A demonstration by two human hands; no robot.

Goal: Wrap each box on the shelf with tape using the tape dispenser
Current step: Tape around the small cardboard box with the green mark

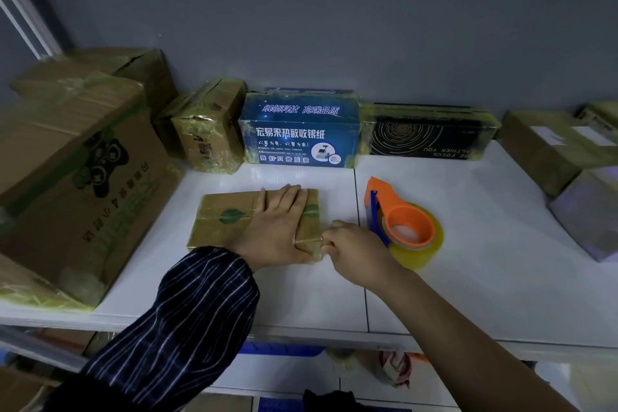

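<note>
1. The blue box (300, 130) at the back of the shelf is showing white Chinese print: "维领科技 高端品质" across its top, "宏易来热敏收银纸" larger beneath, and a bottom line reading "我们只做质量".
2. The black box (424, 134) beside it is carrying upside-down gold lettering; only the fragments "FOCUS" and "YOU" are coming through.
3. The big carton (83, 177) on the left is bearing green characters, too skewed to read.

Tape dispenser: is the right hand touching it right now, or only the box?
Cannot tell. In the head view the right hand pinches at the flat box's near right corner, and its knuckles overlap the tape dispenser's blue edge, so any gap is hidden.
</note>
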